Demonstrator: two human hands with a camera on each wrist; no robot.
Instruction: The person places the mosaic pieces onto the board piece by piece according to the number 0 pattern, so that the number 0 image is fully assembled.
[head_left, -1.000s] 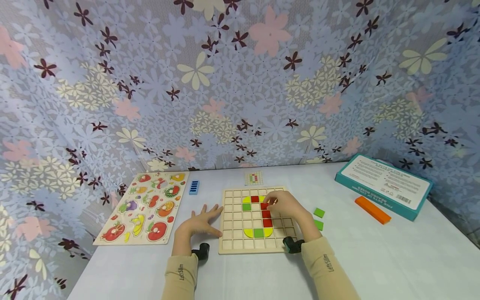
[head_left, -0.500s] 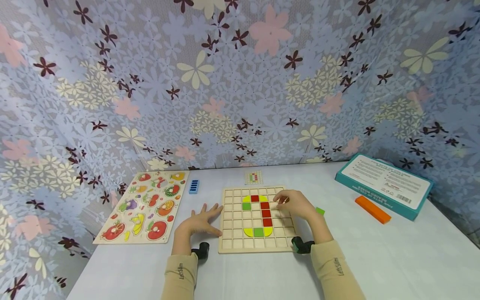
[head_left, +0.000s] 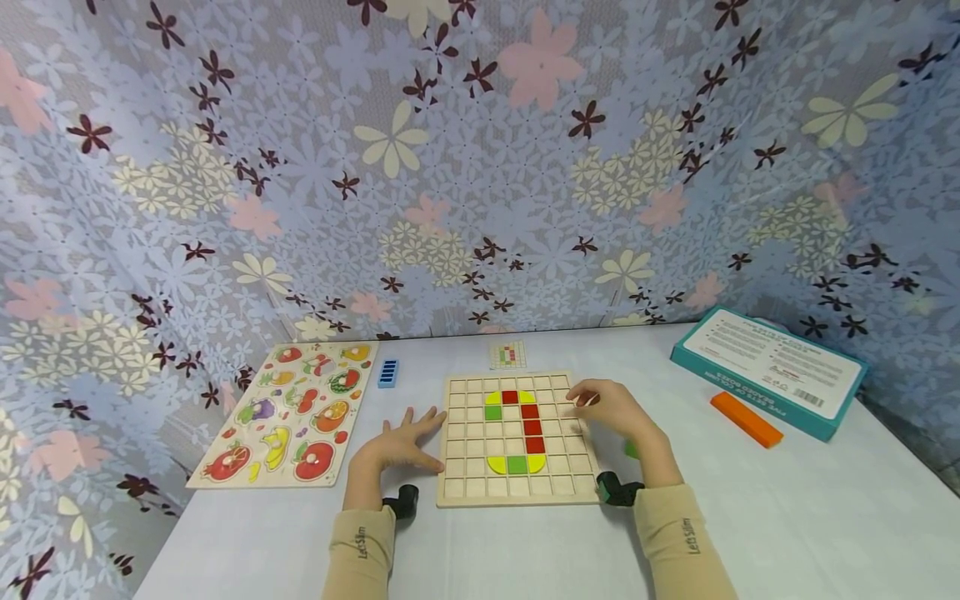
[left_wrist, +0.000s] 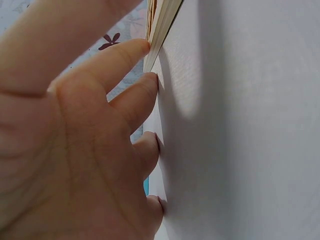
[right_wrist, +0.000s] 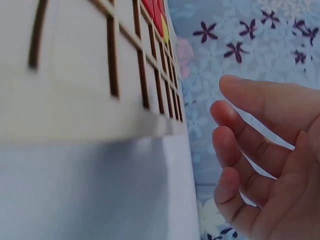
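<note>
A wooden grid board [head_left: 468, 490] lies flat on the table. Set in its cells is a ring of tiles: red squares [head_left: 533, 427], green squares [head_left: 517, 465] and yellow rounded corner pieces [head_left: 497, 466]. My left hand [head_left: 397, 445] rests by the board's left edge with fingers spread; in the left wrist view a fingertip [left_wrist: 144, 46] touches the board's side. Over the board's right edge hovers my right hand [head_left: 613, 408]. Its fingers [right_wrist: 227, 145] are loosely bent, with nothing between them in the right wrist view. A loose green tile [head_left: 632, 449] is partly hidden behind the right wrist.
A small pattern card [head_left: 508, 356] lies behind the board. To the left are a fruit puzzle board [head_left: 300, 421] and a small blue piece [head_left: 387, 374]. At the right lie an orange block [head_left: 746, 419] and a teal box [head_left: 768, 371]. A floral cloth [head_left: 480, 167] hangs behind.
My right hand has lifted off the tiles and moved right to the board's edge, uncovering the top right yellow corner piece and red squares. My left hand has stayed in place.
</note>
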